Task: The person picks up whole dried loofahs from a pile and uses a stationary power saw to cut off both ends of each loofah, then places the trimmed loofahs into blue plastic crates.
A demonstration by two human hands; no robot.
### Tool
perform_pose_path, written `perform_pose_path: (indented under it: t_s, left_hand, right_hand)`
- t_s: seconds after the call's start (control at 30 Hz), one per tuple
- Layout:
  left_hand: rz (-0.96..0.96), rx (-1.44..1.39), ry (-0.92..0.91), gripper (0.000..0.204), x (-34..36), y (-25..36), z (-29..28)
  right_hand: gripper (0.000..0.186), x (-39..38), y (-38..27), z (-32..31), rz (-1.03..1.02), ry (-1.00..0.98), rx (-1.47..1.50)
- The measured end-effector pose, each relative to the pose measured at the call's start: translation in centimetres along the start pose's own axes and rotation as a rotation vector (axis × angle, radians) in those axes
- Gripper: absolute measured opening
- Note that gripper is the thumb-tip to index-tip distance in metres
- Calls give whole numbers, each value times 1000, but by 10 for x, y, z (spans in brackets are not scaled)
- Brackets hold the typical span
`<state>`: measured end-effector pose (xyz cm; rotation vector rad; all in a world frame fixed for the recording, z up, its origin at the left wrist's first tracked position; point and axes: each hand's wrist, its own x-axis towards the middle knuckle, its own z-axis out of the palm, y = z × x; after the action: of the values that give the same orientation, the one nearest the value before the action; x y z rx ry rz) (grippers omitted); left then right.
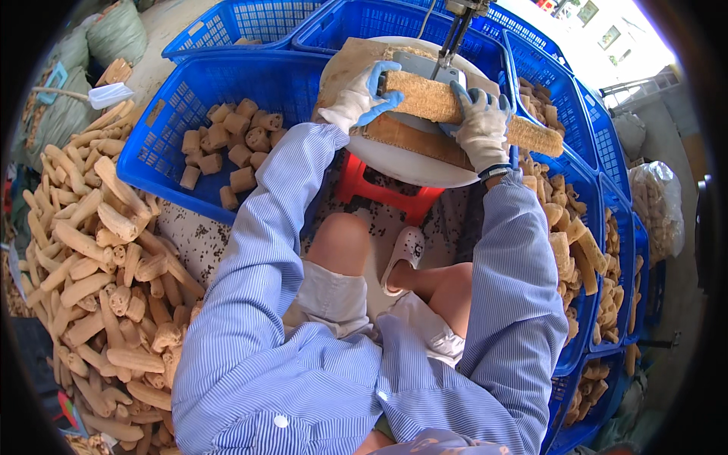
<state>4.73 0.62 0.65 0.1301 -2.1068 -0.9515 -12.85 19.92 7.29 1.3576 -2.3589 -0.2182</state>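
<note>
A long, tan dried loofah (425, 97) lies slantwise across a small machine, its right end sticking out past the table. My left hand (358, 97), in a white glove with blue fingertips, is closed round the loofah's left end. My right hand (483, 127), gloved alike, grips it farther right, fingers over the top. Under the loofah are the machine's grey metal plate (413, 64), a brown board (417, 142) and a round white tabletop (444, 177). A dark upright machine arm (453, 39) comes down just behind the loofah, between my hands; its lower end is hidden.
Short cut loofah pieces (239, 135) lie in a blue crate (163, 155) on the left. A big heap of whole loofahs (98, 280) spreads below it. More blue crates (584, 288) with loofah pieces line the right. A red stool (387, 196) stands under the tabletop.
</note>
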Motion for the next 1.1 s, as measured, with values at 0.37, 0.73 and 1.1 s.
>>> perform_pose_path:
  t_s: [0.37, 0.73, 1.1]
  left_hand:
    - [-263, 66, 126, 43, 33, -26, 21]
    - [-424, 170, 102, 51, 63, -56, 24]
    - [-459, 237, 151, 54, 72, -50, 17]
  right_hand:
    - [82, 44, 9, -20, -7, -138, -6]
    - [76, 74, 21, -20, 28, -223, 195]
    - [77, 87, 15, -10, 47, -215, 61]
